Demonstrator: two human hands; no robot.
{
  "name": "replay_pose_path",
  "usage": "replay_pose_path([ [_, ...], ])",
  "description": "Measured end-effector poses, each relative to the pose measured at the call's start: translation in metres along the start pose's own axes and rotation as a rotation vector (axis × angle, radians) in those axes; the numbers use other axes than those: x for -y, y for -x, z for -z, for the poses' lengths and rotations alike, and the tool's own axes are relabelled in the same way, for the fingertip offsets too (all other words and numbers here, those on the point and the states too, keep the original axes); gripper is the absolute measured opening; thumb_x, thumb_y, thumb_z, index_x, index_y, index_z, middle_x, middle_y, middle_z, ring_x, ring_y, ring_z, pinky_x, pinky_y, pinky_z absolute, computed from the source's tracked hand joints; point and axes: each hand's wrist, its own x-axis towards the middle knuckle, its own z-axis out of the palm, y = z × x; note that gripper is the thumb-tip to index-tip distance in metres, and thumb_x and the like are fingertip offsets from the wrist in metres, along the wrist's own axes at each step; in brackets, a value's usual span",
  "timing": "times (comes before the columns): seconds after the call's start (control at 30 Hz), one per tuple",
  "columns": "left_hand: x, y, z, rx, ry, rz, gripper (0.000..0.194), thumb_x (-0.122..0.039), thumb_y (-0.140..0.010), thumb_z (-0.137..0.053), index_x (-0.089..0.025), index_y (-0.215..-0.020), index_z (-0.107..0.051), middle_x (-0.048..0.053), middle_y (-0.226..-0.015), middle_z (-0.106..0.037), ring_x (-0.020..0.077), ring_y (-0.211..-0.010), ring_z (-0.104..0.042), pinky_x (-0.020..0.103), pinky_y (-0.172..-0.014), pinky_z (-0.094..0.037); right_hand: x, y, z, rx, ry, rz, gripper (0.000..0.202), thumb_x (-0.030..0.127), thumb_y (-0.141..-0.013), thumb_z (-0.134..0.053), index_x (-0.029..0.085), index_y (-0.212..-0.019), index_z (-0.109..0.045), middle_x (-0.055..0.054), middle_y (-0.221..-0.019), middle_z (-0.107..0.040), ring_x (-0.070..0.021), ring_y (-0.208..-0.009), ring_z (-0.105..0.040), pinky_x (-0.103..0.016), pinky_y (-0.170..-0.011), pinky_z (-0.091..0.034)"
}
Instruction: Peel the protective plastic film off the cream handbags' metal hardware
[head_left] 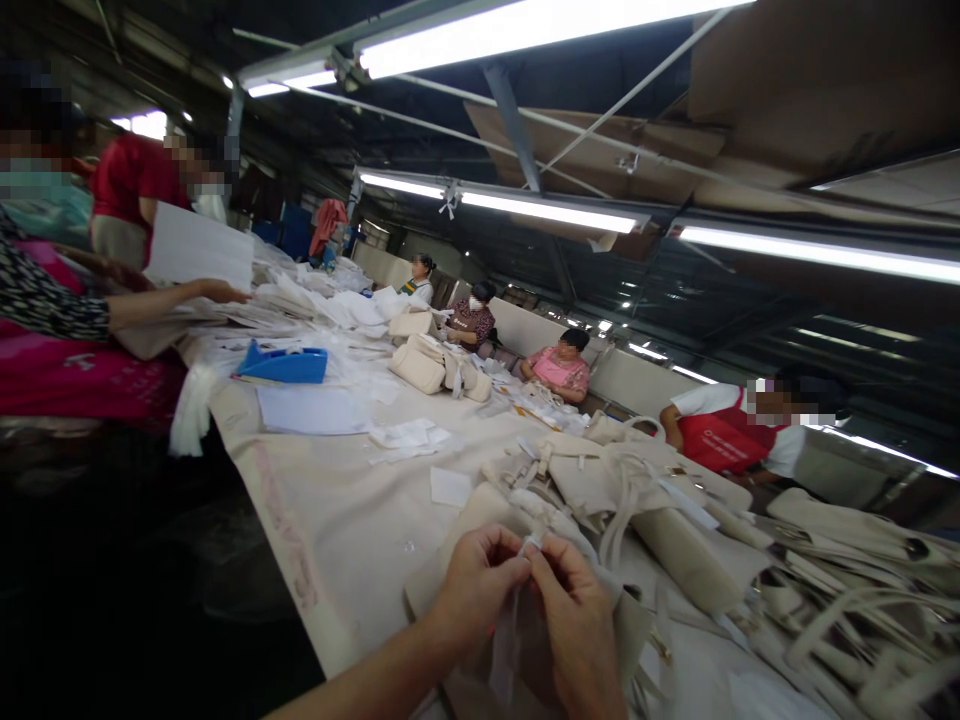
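Note:
My left hand (480, 580) and my right hand (576, 620) meet fingertip to fingertip over a beige handbag (480, 510) at the table's near edge. Both are closed in a pinch on a thin white strip (507, 640), perhaps paper or plastic film, whose lower part hangs down between them. Its exact kind is unclear. My fingers cover part of the handbag, and its lower side is blurred.
Beige bags and straps (825, 610) pile up at right. The table (330, 520) also bears a small white sheet (451, 487), white papers (311, 410) and a blue tray-like holder (283, 363). Several co-workers stand or sit around it; one at left holds a white sheet (201, 250).

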Motion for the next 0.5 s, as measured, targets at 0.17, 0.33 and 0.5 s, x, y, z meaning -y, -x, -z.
replay_pose_path([
  [0.17,0.006,-0.004,0.004,0.094,0.191,0.094,0.03,-0.034,-0.058,-0.076,-0.013,-0.078,-0.069,0.001,-0.062,-0.066,0.0098,-0.049,-0.05,0.022,-0.05,-0.036,0.002,0.001,0.003,0.096,-0.088,-0.14,0.038,0.056,-0.066,-0.069,0.022,-0.081,-0.072,-0.004,-0.072,-0.069,-0.0212,-0.066,-0.06,-0.029,-0.054,-0.045],
  [0.33,0.003,-0.003,0.01,0.198,0.065,0.037,0.026,-0.026,-0.06,-0.072,-0.014,-0.083,-0.07,0.001,-0.072,-0.067,0.0121,-0.064,-0.055,0.023,-0.061,-0.039,0.004,-0.002,0.012,0.189,-0.146,-0.205,0.035,0.049,-0.063,-0.075,0.022,-0.086,-0.075,-0.002,-0.073,-0.069,-0.0184,-0.067,-0.057,-0.027,-0.054,-0.04],
  [0.5,0.0,-0.011,0.009,0.091,-0.333,-0.132,0.021,-0.017,-0.059,-0.071,-0.018,-0.076,-0.058,-0.008,-0.054,-0.049,0.0087,-0.053,-0.043,0.022,-0.052,-0.029,0.002,-0.006,0.018,0.145,-0.21,-0.258,0.03,0.045,-0.055,-0.081,0.018,-0.066,-0.072,0.002,-0.056,-0.058,-0.0104,-0.053,-0.042,-0.024,-0.049,-0.03],
])
